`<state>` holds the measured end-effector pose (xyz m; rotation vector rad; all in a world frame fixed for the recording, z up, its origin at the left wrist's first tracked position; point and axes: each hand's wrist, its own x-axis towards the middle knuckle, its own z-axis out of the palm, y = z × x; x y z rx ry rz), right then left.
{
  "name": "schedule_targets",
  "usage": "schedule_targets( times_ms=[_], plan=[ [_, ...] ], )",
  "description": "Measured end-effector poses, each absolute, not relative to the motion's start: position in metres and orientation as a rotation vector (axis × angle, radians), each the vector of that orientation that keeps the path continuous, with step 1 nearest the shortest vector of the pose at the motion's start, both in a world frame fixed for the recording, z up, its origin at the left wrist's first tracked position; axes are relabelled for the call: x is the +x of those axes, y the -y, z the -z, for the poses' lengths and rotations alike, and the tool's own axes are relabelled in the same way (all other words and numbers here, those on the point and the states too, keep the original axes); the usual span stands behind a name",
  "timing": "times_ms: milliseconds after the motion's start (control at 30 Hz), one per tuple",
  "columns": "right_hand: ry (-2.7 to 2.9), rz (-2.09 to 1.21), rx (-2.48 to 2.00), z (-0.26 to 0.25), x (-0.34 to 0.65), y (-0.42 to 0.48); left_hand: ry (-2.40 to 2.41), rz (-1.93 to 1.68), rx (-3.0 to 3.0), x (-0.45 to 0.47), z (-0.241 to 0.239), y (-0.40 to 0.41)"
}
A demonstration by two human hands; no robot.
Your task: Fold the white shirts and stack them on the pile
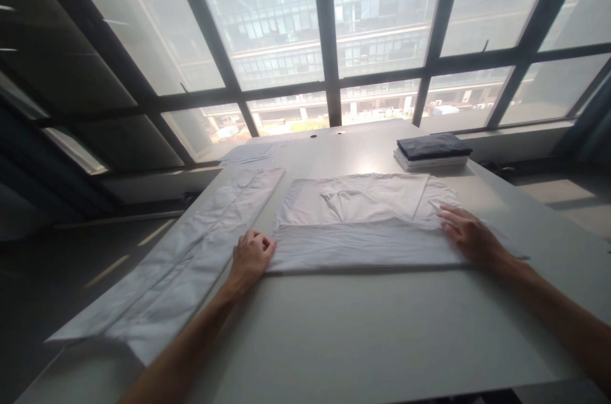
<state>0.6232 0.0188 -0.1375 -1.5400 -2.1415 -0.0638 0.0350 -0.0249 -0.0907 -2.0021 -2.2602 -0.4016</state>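
A white garment (pixel 363 242) lies in front of me on the table, its near part folded over into a long flat strip and its far part wrinkled. At the left end of that fold is my left hand (pixel 251 256), its fingers curled and closed at the cloth's edge. My right hand (pixel 470 235) rests on the right end of the garment with its fingers stretched out and slightly apart. Beyond the right wrist, a bit of white cloth sticks out along the tabletop.
The white table (pixel 363 334) reaches toward large windows. Along its left side lies a long white cloth (pixel 191 257), its near end hanging over the edge. At the back right stands a folded stack with a dark cloth (pixel 433 147) on top of white ones.
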Motion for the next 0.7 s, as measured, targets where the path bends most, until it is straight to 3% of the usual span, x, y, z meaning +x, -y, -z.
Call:
schedule_targets(
  times_ms=[433, 700],
  plan=[
    [2.093, 0.236, -1.454, 0.129, 0.626, -0.017, 2.160, 0.796, -2.111, 0.023, 0.101, 0.029],
    [2.116, 0.185, -1.538, 0.126, 0.632, -0.016, 2.315, 0.685, -2.169, 0.007, 0.088, 0.025]
  ],
)
